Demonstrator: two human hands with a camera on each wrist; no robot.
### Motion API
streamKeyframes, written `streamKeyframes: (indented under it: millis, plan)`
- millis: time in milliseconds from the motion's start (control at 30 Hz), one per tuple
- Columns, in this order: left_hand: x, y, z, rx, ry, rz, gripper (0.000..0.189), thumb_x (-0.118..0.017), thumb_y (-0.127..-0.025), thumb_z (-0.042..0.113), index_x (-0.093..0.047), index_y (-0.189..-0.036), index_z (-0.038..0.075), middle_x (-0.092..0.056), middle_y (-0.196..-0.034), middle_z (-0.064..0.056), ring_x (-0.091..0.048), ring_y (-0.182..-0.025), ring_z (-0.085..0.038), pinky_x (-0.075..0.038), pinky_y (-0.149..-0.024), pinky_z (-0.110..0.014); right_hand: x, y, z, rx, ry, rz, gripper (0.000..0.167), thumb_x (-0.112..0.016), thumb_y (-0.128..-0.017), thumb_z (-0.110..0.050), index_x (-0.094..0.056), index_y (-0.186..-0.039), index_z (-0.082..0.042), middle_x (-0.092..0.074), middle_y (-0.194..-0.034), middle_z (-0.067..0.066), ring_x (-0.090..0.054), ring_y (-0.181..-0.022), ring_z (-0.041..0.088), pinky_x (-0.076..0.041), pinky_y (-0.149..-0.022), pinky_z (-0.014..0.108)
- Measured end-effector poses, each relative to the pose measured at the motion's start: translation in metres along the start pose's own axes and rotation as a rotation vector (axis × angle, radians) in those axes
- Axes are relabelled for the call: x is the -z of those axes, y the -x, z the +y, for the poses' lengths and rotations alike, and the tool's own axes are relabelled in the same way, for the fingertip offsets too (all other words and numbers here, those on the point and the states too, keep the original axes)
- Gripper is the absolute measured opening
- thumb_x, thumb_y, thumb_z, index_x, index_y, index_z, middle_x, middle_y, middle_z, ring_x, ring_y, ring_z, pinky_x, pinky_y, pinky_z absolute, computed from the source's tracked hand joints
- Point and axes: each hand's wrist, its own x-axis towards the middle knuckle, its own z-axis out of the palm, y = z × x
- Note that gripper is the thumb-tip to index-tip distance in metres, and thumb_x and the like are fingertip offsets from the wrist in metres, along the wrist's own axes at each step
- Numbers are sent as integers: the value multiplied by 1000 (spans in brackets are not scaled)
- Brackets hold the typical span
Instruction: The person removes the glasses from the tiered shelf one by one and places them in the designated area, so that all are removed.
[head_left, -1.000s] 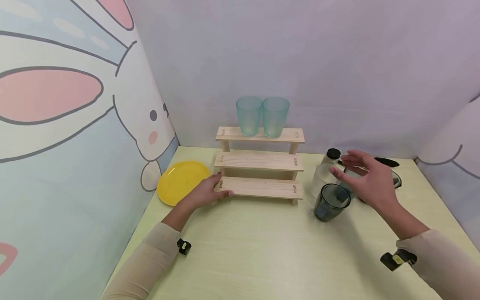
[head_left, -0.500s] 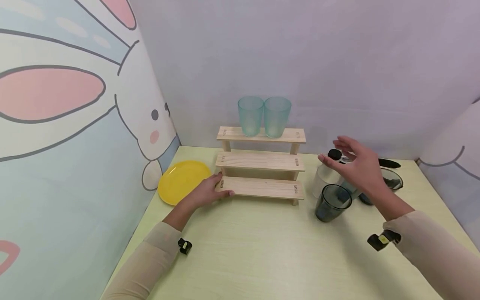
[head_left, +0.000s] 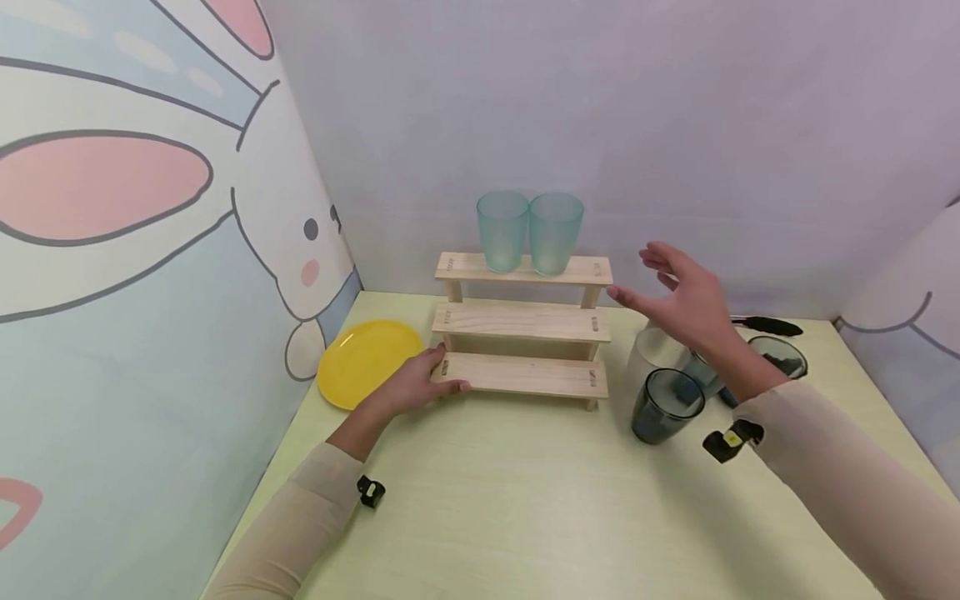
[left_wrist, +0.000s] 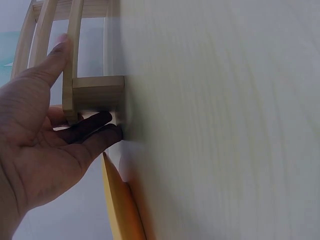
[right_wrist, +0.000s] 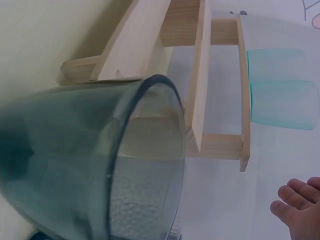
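Note:
A three-step wooden display stand stands on the table with two frosted aqua cups side by side on its top step. My left hand grips the left end of the bottom step. In the left wrist view, its thumb lies along the board's edge and the fingers reach round the end. My right hand is raised to the right of the top step, thumb and fingers spread apart, holding nothing. Below it stands a smoky dark glass; this glass looms large in the right wrist view.
Left of the stand lies a yellow plate. Behind the dark glass are a clear vessel, partly hidden by my right arm, and a dark-rimmed glass. A black-handled utensil lies near the back wall.
My right hand has moved up and left, from above the glassware toward the top step. My left hand keeps its hold on the stand, and the cups stay put.

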Motion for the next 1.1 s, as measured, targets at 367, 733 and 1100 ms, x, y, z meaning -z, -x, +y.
streamKeyframes:
  millis: [367,733,1100]
  plan:
    - [-1,1,-1,18,8,-2,117,-80,-94,67,-23,-176,7,-36,-179,-19,-54,-145,-34,-45,-126,-56,-15,-24,-16,10,-68,-9,108,-84,-94,-60,-33,-175,-12,-48,-172,18,-45,-160,38,-38,-131,58]
    - [0,1,1,12,7,7,116,-80,-95,66,-22,-176,6,-35,-180,-20,-54,-143,-34,-46,-126,-56,-32,-52,-31,17,-111,-10,111,-86,-92,-60,-30,-176,-13,-47,-174,15,-44,-162,34,-38,-132,54]
    - [-2,1,0,10,16,13,114,-81,-94,65,-23,-177,13,-39,-179,-17,-56,-139,-33,-48,-123,-55,-49,-70,-45,1,-138,-27,117,-85,-90,-65,-25,-177,-14,-45,-174,16,-45,-160,41,-38,-132,54]
